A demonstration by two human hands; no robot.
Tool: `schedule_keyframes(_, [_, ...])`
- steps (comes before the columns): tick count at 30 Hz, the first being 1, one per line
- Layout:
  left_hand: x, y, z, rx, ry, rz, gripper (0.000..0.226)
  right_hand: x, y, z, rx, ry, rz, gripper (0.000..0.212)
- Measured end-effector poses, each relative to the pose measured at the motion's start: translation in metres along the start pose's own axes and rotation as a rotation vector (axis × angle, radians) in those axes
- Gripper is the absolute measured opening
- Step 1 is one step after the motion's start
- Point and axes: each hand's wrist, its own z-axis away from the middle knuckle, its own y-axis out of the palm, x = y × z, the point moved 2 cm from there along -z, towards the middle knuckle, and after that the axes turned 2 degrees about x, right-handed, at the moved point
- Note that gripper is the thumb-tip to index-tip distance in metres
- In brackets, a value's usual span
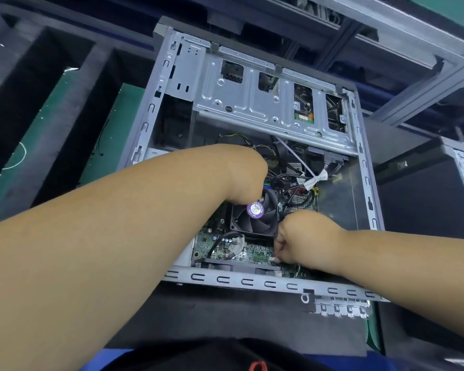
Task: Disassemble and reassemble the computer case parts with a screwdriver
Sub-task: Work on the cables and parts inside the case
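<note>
An open grey computer case (pixel 364 167) lies on its side with its metal drive cage (pixel 252 103) at the far end. Inside are a green motherboard (pixel 241 253), a black cooler fan (pixel 255 218) with a purple sticker, and a tangle of cables (pixel 292 180). My left hand (pixel 248 180) reaches down beside the fan's far edge; its fingers are hidden behind the wrist. My right hand (pixel 295 236) is curled just right of the fan, fingertips pinching a small white connector (pixel 275 259) on the motherboard. No screwdriver is visible.
Dark foam trays (pixel 38 103) with green boards (pixel 113 145) between them lie to the left. Another black case (pixel 426 199) stands to the right. A grey metal frame (pixel 413 84) runs across the back right. The case's near rail (pixel 252 282) runs under my forearms.
</note>
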Motion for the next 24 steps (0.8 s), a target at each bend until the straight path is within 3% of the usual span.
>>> schedule_keyframes(14, [0.0004, 0.0007, -0.0009, 0.016, -0.003, 0.003, 0.022, 0.0033, -0.0005, -0.0048, 0.013, 0.005, 0.071, 0.018])
schedule_keyframes(24, [-0.0006, -0.0006, 0.0009, 0.011, 0.001, -0.011, 0.02, 0.0096, -0.0071, -0.0043, 0.089, 0.057, 0.13, 0.036])
